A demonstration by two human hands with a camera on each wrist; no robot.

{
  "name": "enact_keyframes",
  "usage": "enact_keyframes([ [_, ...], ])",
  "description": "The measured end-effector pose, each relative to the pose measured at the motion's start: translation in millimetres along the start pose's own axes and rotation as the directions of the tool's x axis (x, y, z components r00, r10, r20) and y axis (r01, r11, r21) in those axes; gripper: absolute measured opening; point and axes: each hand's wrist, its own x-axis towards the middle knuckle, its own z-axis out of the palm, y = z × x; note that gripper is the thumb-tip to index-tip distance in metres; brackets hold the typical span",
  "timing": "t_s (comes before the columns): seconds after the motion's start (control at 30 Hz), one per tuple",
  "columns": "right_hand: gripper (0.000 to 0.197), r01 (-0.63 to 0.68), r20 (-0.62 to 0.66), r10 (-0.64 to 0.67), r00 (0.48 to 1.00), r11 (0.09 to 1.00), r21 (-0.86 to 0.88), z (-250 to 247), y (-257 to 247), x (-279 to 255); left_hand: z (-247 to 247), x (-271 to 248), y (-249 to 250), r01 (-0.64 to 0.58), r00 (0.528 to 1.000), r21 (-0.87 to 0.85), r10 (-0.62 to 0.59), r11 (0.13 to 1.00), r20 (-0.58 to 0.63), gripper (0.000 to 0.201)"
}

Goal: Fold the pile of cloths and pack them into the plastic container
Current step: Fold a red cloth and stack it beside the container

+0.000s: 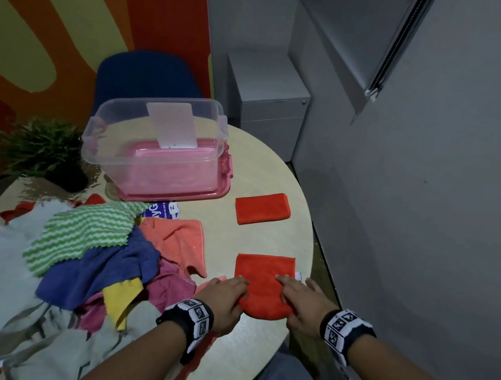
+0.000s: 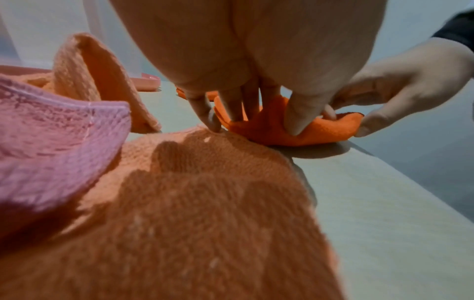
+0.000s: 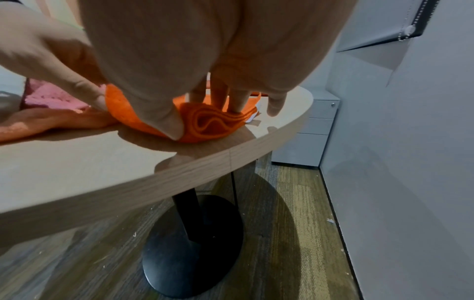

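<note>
With our left hand [image 1: 225, 293] and right hand [image 1: 299, 300] each clenched on the near fold of the orange cloth [image 1: 262, 277] at the table [image 1: 259, 348] edge, any slackening grip could let its layers spring open — or slide off the table.

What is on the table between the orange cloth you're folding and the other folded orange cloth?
Nothing: in the head view, only bare table shows between the orange cloth being folded and the folded orange cloth farther away.

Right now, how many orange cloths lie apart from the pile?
2: a folded cloth right of the container, and a cloth gripped by both hands at the near edge. Others may be buried in the pile.
</note>
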Motion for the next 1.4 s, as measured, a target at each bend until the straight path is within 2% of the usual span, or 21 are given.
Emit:
enact_keyframes([
  [0.07,0.013,-0.02,-0.026,0.022,0.999,0.999,0.05,3,3,-2,0,0,-1,0.031,0.999,-0.041,-0.031,0.999,0.005,0.035],
  [0.13,0.009,-0.031,-0.068,0.039,0.997,0.992,0.119,7,6,-3,2,0,-3,0.074,0.997,-0.1,-0.076,0.992,-0.017,0.043],
  [0.27,0.007,-0.108,-0.152,0.158,0.976,0.949,0.295,6,9,-3,5,0,-5,0.158,0.983,-0.198,-0.173,0.967,-0.058,0.023],
  [0.37,0.004,-0.159,-0.169,0.221,0.96,0.934,0.321,-1,7,3,-1,5,-3,0.208,0.971,-0.282,-0.231,0.937,-0.053,0.022],
  [0.5,0.017,-0.199,-0.204,0.284,0.937,0.912,0.357,-8,7,12,-10,14,-3,0.241,0.958,-0.376,-0.281,0.895,-0.054,0.019],
  [0.67,0.011,-0.224,-0.243,0.353,0.904,0.873,0.434,-11,10,21,-15,25,-4,0.271,0.941,-0.41,-0.33,0.871,-0.08,0.013],
  [0.93,0.007,-0.329,-0.197,0.452,0.87,0.829,0.452,-17,17,38,-16,46,-4,0.386,0.893,-0.348,-0.441,0.854,-0.092,0.02],
  [1.03,0.002,-0.344,-0.189,0.479,0.857,0.806,0.482,-17,21,42,-15,50,-4,0.416,0.877,-0.343,-0.471,0.843,-0.096,0.018],
  [1.2,0.007,-0.323,-0.204,0.474,0.857,0.8,0.505,-22,22,46,-14,58,-7,0.431,0.871,-0.339,-0.484,0.836,-0.087,0.015],
  [1.33,0.004,-0.267,-0.281,0.392,0.876,0.879,0.395,-22,16,45,-13,58,-6,0.43,0.872,-0.316,-0.479,0.846,-0.095,0.015],
  [1.4,0.009,-0.231,-0.353,0.35,0.868,0.912,0.338,-27,16,45,-13,57,-6,0.426,0.874,-0.314,-0.475,0.849,-0.099,0.015],
])
